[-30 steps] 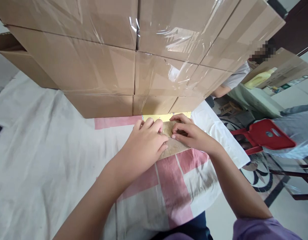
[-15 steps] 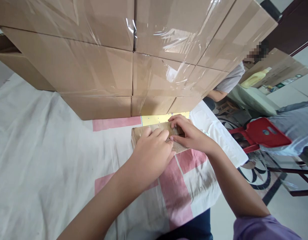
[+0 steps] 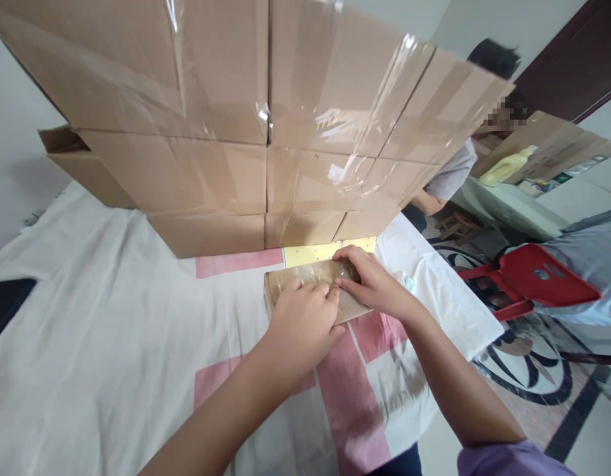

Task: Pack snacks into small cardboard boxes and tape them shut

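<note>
A small flat cardboard box [image 3: 352,309] with clear tape on its top lies on the table in front of me. My left hand [image 3: 305,311] rests on it, fingers bent over the top and thumb low at the near edge. On its right part is my right hand [image 3: 367,281], with the fingers curled at the far edge and the thumb on top, close to the left fingertips. A dark patch shows under the right palm; I cannot make out what it is. Both hands hold the box between them.
Behind the box rises a stack of large taped cartons [image 3: 201,178]. A white and pink cloth [image 3: 137,317] covers the table. White plastic [image 3: 434,284] lies at the right edge. Beyond are a red chair [image 3: 548,281], a person [image 3: 454,172] and a yellow bottle [image 3: 506,166].
The view has tilted up, so the cartons and the box sit lower in the picture. My left fingers have straightened a little on the box; the right hand keeps its place.
</note>
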Demonstrator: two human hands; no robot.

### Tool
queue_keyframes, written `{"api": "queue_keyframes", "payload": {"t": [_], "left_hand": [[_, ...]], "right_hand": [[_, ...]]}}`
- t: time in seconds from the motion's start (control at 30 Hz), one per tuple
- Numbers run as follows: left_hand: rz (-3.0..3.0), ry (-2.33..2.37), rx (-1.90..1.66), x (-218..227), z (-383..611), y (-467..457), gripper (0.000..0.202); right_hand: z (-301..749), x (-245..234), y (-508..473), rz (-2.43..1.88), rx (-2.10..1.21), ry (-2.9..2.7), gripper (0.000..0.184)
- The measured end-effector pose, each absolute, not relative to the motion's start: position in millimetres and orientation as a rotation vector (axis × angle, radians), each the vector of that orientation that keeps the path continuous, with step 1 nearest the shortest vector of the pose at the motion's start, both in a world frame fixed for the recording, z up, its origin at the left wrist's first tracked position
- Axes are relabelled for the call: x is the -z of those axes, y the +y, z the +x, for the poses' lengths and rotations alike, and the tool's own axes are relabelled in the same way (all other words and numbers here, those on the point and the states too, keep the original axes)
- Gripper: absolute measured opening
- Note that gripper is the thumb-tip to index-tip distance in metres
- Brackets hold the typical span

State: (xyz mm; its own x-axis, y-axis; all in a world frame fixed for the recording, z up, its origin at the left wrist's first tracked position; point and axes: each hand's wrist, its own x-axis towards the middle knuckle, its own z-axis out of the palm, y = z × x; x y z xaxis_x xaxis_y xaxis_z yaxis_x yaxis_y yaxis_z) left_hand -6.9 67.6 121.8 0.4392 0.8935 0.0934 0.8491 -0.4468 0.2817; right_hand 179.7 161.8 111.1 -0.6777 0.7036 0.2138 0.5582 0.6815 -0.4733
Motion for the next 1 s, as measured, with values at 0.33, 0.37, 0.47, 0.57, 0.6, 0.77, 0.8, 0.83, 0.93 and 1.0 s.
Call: {"api": "queue_keyframes", "payload": {"t": [0.33, 0.37, 0.47, 0.57, 0.6, 0.77, 0.8, 0.83, 0.93, 1.0], "left_hand": [[2.445, 1.645, -0.292, -115, 1, 70, 0.051], [2.462, 1.659, -0.298, -115, 2, 70, 0.050], [2.484, 1.694, -0.288, -115, 4, 69, 0.045], [2.433, 1.739, -0.229, -118, 7, 68, 0.044], [2.415, 1.747, -0.204, -119, 8, 68, 0.045], [2.389, 1.770, -0.145, -121, 12, 68, 0.046], [2.391, 1.777, -0.133, -121, 13, 68, 0.045], [2.394, 1.781, -0.118, -122, 13, 68, 0.044], [2.403, 1.780, -0.084, -122, 14, 67, 0.045], [2.404, 1.773, -0.090, -122, 13, 67, 0.046]], "right_hand": [[178, -116, 160, -1.004, -0.548, -2.512, 0.040], [179, -116, 160, -1.005, -0.547, -2.514, 0.040], [181, -117, 159, -0.987, -0.548, -2.508, 0.037], [185, -115, 156, -0.943, -0.538, -2.496, 0.036], [186, -114, 156, -0.930, -0.533, -2.492, 0.037], [190, -111, 156, -0.900, -0.524, -2.479, 0.045], [190, -110, 156, -0.902, -0.519, -2.476, 0.046], [190, -109, 156, -0.906, -0.511, -2.472, 0.047], [189, -107, 155, -0.909, -0.491, -2.454, 0.049], [189, -106, 154, -0.902, -0.490, -2.443, 0.048]]}}
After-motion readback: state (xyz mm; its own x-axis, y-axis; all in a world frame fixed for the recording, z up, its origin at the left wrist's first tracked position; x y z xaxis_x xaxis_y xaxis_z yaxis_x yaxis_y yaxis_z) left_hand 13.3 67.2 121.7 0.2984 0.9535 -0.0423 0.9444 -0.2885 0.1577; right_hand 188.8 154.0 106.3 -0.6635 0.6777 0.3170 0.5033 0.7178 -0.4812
